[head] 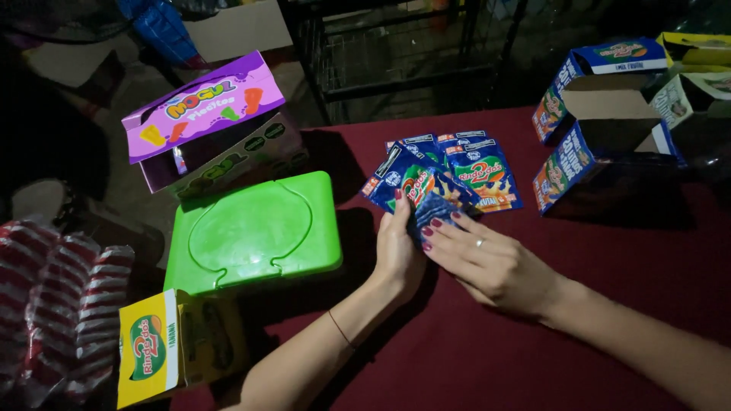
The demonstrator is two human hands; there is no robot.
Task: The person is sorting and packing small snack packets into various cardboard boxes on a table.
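Yellow box [148, 348]: nearest the camera, well to the left of the fingers, lying on its side beside red-and-white wrapped packs [65, 304].
Left hand [397, 247]: stands on edge on the dark red surface [472, 358], fingers together, pressed flat against the left edge of the packet stack.
Right hand [495, 266]: lies palm down, fingers [445, 232] slightly spread, tips resting on top of the blue packets [438, 183].
Packets: fanned just beyond the fingertips, touching both hands; the fan spreads away from the person and to the right, long sides running away from the hands.
Nearer hand: both touch; the left one braces the side, the right one covers the top.
Green lidded case [255, 232]: left of the left hand, apart from it.
Purple box [202, 114]: beyond the case, flap open.
Blue cartons [594, 129]: far right of the fingers, open and well apart.
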